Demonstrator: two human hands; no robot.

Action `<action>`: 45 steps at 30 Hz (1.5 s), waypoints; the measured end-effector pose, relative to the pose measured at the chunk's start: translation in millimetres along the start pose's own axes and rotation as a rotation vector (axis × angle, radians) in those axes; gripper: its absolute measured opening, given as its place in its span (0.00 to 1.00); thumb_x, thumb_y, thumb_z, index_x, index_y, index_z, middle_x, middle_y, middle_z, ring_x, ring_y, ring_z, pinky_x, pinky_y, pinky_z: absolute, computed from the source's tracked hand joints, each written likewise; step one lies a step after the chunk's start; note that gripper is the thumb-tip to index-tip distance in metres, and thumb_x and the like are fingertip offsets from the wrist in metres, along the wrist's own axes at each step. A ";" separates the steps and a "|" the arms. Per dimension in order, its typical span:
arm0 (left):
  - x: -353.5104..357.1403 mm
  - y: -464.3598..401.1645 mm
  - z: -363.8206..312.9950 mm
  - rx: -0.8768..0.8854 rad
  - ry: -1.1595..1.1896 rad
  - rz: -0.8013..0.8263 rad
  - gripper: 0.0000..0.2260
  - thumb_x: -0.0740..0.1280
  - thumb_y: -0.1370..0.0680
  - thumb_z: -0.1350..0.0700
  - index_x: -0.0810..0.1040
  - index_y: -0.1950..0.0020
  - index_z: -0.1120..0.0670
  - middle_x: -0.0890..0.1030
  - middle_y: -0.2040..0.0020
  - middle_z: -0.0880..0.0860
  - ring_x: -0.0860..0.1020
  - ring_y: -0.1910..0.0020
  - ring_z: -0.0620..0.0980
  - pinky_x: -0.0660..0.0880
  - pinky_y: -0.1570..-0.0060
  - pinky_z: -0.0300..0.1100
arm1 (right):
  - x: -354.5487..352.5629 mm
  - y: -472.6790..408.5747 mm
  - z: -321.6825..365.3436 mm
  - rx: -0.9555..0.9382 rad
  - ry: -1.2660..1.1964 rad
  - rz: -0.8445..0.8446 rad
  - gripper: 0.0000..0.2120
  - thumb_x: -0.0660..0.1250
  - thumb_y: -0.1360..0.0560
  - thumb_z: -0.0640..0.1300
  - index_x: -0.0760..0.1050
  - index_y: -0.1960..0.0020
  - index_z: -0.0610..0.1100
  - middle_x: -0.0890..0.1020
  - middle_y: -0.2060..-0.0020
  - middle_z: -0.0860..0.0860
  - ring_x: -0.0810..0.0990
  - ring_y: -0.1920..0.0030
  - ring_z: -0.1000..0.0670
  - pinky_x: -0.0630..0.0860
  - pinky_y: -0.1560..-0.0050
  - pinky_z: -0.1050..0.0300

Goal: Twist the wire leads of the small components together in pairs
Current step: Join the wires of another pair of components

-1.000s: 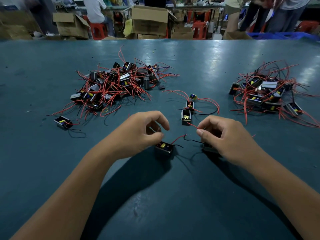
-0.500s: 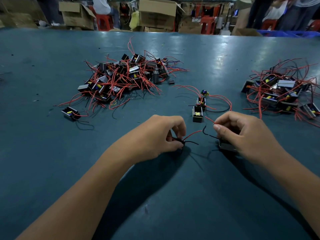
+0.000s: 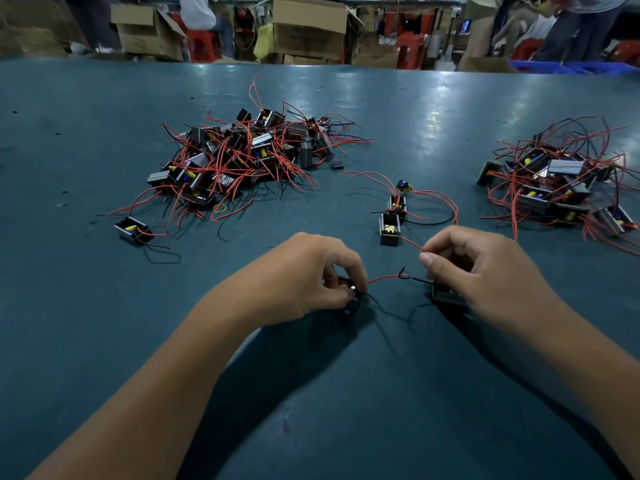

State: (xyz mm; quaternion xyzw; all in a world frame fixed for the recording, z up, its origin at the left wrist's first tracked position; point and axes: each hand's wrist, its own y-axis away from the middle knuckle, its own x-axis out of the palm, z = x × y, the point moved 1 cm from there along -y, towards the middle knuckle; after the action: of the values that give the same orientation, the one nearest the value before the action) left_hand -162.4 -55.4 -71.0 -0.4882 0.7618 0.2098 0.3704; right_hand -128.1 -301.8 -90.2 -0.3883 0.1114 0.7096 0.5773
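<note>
Wire leads [image 3: 393,277] stretch between components pinched by both hands [image 3: 304,271].

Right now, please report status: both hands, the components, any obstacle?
Left hand grips one small component. Right hand pinches a red lead, over a second component. Red and black leads meet between hands. Nothing in the way.

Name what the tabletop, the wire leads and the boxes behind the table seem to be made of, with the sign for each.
Tabletop: smooth teal coating, perhaps rubber or paint; glossy glare. Wire leads: thin, red and black, likely plastic-insulated; they bend freely. Boxes: brown cardboard, matte, flaps folded.
</note>
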 end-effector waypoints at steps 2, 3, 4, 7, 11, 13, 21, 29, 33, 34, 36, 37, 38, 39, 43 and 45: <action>0.0 0.5 -1.6 0.023 -0.014 0.011 0.09 0.69 0.26 0.62 0.85 0.55 0.47 0.81 0.54 0.45 0.80 0.60 0.44 0.76 0.58 0.39 | 0.5 0.6 1.2 0.001 0.006 -0.008 0.05 0.71 0.25 0.46 0.78 0.59 0.52 0.82 0.67 0.58 0.77 0.68 0.57 0.70 0.66 0.69; -0.1 0.6 -2.0 0.029 -0.022 0.007 0.09 0.68 0.26 0.62 0.85 0.55 0.48 0.81 0.53 0.45 0.80 0.60 0.44 0.74 0.58 0.37 | 0.4 1.0 2.4 -0.006 0.012 -0.013 0.05 0.71 0.25 0.46 0.78 0.59 0.51 0.81 0.67 0.59 0.77 0.68 0.57 0.69 0.66 0.69; 0.3 0.7 -2.6 0.030 -0.036 -0.007 0.09 0.68 0.25 0.61 0.84 0.56 0.48 0.81 0.54 0.44 0.80 0.60 0.43 0.73 0.59 0.36 | 0.3 1.3 4.1 -0.019 0.019 -0.015 0.05 0.71 0.25 0.45 0.78 0.59 0.51 0.81 0.67 0.59 0.77 0.67 0.57 0.69 0.65 0.70; 5.6 -1.6 -5.4 0.039 -0.102 -0.103 0.04 0.69 0.25 0.57 0.79 0.54 0.47 0.78 0.56 0.42 0.78 0.61 0.40 0.69 0.60 0.33 | -1.0 2.4 10.5 -0.074 0.047 0.002 0.05 0.73 0.26 0.42 0.80 0.58 0.50 0.81 0.64 0.58 0.79 0.61 0.56 0.72 0.60 0.68; 14.1 -5.6 -11.0 0.100 -0.118 -0.254 0.04 0.70 0.24 0.53 0.76 0.52 0.46 0.77 0.58 0.38 0.75 0.63 0.39 0.69 0.62 0.35 | 1.8 2.3 15.9 -0.140 0.108 0.031 0.05 0.75 0.28 0.40 0.81 0.58 0.48 0.81 0.61 0.55 0.79 0.58 0.55 0.73 0.55 0.68; 16.6 -6.1 -12.2 0.129 -0.053 -0.232 0.05 0.72 0.24 0.52 0.77 0.51 0.46 0.80 0.56 0.40 0.76 0.65 0.42 0.69 0.64 0.32 | 4.7 3.2 16.0 -0.116 0.057 0.010 0.04 0.74 0.28 0.39 0.81 0.58 0.47 0.82 0.60 0.54 0.80 0.57 0.56 0.74 0.54 0.69; 26.2 -10.8 -10.6 0.159 -0.026 -0.171 0.05 0.74 0.24 0.52 0.83 0.50 0.45 0.79 0.55 0.42 0.78 0.57 0.44 0.76 0.55 0.50 | 18.8 4.3 14.4 0.023 -0.182 -0.021 0.05 0.71 0.25 0.41 0.79 0.56 0.51 0.82 0.66 0.53 0.80 0.65 0.51 0.78 0.60 0.54; 31.9 -12.2 -5.5 0.137 0.077 -0.282 0.01 0.73 0.22 0.55 0.83 0.54 0.50 0.80 0.66 0.39 0.77 0.67 0.41 0.69 0.65 0.30 | 21.0 12.4 17.5 -0.018 -0.163 -0.035 0.04 0.71 0.25 0.45 0.78 0.57 0.52 0.81 0.69 0.53 0.77 0.70 0.53 0.72 0.67 0.63; 39.5 -13.8 -3.4 0.087 0.147 -0.346 0.03 0.71 0.21 0.52 0.83 0.55 0.49 0.82 0.65 0.43 0.80 0.68 0.44 0.77 0.65 0.38 | 25.7 15.1 17.0 0.006 -0.262 -0.093 0.04 0.70 0.24 0.44 0.78 0.55 0.52 0.81 0.69 0.49 0.77 0.70 0.48 0.74 0.67 0.52; 40.7 -14.3 -3.0 0.077 0.158 -0.358 0.03 0.71 0.21 0.52 0.83 0.55 0.48 0.83 0.65 0.43 0.80 0.68 0.44 0.79 0.65 0.40 | 26.8 15.1 16.7 0.012 -0.286 -0.102 0.04 0.70 0.24 0.44 0.78 0.56 0.52 0.81 0.68 0.49 0.77 0.70 0.48 0.74 0.67 0.52; 42.2 -15.0 -2.4 0.062 0.172 -0.376 0.03 0.70 0.22 0.50 0.82 0.54 0.47 0.83 0.65 0.43 0.81 0.68 0.44 0.80 0.66 0.44 | 29.1 15.1 16.6 0.020 -0.320 -0.109 0.03 0.69 0.24 0.45 0.78 0.56 0.52 0.81 0.68 0.51 0.77 0.70 0.51 0.74 0.67 0.55; 42.3 -15.2 -2.4 0.057 0.173 -0.385 0.04 0.70 0.22 0.49 0.82 0.54 0.47 0.83 0.66 0.43 0.81 0.69 0.44 0.80 0.67 0.44 | 30.3 14.7 16.8 0.029 -0.335 -0.109 0.02 0.68 0.25 0.47 0.77 0.56 0.52 0.81 0.68 0.51 0.76 0.70 0.53 0.73 0.68 0.58; 42.2 -15.5 -2.6 0.051 0.173 -0.394 0.04 0.70 0.22 0.49 0.82 0.55 0.47 0.83 0.66 0.43 0.81 0.69 0.44 0.80 0.67 0.45 | 31.4 14.0 16.9 0.041 -0.353 -0.113 0.02 0.67 0.26 0.48 0.77 0.57 0.51 0.80 0.69 0.52 0.75 0.69 0.54 0.71 0.68 0.60; 42.2 -15.6 -3.0 0.046 0.172 -0.401 0.04 0.70 0.22 0.49 0.83 0.55 0.47 0.83 0.66 0.43 0.81 0.70 0.43 0.80 0.67 0.45 | 32.4 13.4 17.0 0.053 -0.374 -0.119 0.03 0.67 0.27 0.49 0.78 0.57 0.51 0.79 0.69 0.53 0.74 0.69 0.55 0.71 0.67 0.62; 41.8 -16.0 -6.0 0.032 0.134 -0.425 0.06 0.70 0.23 0.50 0.83 0.57 0.48 0.83 0.67 0.42 0.79 0.70 0.39 0.79 0.67 0.43 | 34.0 12.9 19.2 0.054 -0.424 -0.142 0.04 0.67 0.27 0.49 0.79 0.57 0.49 0.81 0.67 0.52 0.75 0.67 0.54 0.71 0.66 0.62; 41.6 -16.0 -7.2 0.023 0.122 -0.435 0.06 0.69 0.23 0.49 0.84 0.57 0.48 0.83 0.67 0.42 0.79 0.71 0.39 0.78 0.66 0.44 | 34.4 13.3 20.6 0.040 -0.416 -0.142 0.03 0.69 0.26 0.47 0.79 0.57 0.49 0.81 0.67 0.50 0.75 0.67 0.51 0.71 0.65 0.59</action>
State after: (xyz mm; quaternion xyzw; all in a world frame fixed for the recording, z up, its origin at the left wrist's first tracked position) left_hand -160.9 -91.7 -97.7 -0.6484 0.6621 0.0863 0.3657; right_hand -150.0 -268.1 -103.6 -0.2287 -0.0236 0.7296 0.6440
